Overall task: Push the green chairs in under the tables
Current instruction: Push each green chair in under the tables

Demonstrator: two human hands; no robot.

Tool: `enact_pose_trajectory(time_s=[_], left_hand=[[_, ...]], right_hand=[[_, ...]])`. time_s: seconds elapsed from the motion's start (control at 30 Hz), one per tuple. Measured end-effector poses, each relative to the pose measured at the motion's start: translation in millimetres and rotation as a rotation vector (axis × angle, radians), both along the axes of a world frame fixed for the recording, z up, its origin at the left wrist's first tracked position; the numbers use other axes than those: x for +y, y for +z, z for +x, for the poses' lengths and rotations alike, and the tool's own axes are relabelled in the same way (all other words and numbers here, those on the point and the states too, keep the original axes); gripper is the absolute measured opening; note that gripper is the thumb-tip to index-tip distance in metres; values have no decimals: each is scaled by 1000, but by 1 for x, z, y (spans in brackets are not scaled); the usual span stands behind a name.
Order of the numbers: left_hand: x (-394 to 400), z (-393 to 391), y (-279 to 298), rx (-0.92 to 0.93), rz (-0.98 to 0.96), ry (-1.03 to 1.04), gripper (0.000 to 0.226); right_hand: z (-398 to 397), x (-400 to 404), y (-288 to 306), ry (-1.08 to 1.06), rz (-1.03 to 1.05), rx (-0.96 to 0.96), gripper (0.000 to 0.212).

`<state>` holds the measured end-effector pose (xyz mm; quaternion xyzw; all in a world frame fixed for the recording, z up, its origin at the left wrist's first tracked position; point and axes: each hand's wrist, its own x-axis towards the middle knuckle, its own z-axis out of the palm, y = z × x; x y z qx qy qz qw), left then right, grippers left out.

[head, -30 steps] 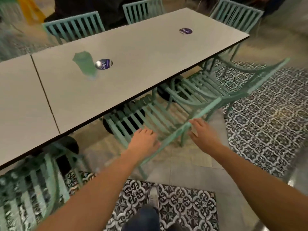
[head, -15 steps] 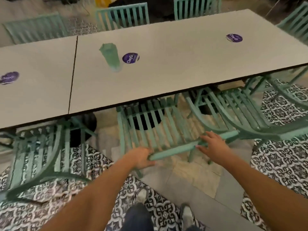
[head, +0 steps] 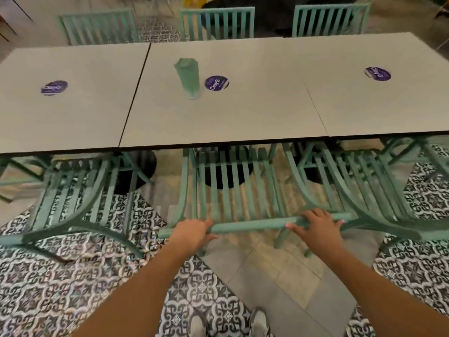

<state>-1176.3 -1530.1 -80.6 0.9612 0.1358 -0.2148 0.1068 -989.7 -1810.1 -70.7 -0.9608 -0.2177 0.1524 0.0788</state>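
A green slatted chair stands straight in front of me, its seat partly under the grey table. My left hand grips the left part of its top rail. My right hand lies over the right part of the same rail, fingers spread along it. A second green chair stands to the left and a third to the right, both with seats partly under the tables and backs sticking out.
A green glass stands on the middle table beside a purple sticker. Three more green chairs line the far side. Black table bases stand under the tops. My shoes are on patterned floor tiles.
The view has swung to face the table squarely. The chair has turned from slanted to straight on the table edge, and both hands have closed on its top rail.
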Motion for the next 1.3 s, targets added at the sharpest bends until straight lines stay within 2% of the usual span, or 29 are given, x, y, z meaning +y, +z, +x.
enact_pose_trajectory(time_s=[0.4,0.63,0.77,0.87,1.0,1.1,1.17,1.23,1.27,1.3], left_hand=[[33,-24,-11,-39,-53,34,23],[52,-35,-17,-79,-51,20,28],[61,-43,-18,-71,-49,33,28],[67,-47,-15,-93,-40,33,26],[73,-53,-12,-90,-64,44,26],[81,-62,-11,-138,-55,95,40],[92,-77,-12,-279,63,328,55],[102,-98,-7,-407,99,823,64],[104,-108,-5,-416,-36,1100,67],[104,-114,-5,-395,-264,1321,65]], right_hand=[[-30,28,0,10,-17,-12,58],[-38,43,0,-7,-23,-18,61],[-41,49,-9,9,20,-2,77],[-43,56,-8,10,17,-2,63],[-49,63,-7,14,17,-23,60],[-52,62,-10,2,7,-32,59],[-54,62,-9,-90,83,-68,61],[-56,61,1,-440,377,-61,69],[-53,61,8,-672,553,-3,75],[-48,60,13,-876,698,88,78]])
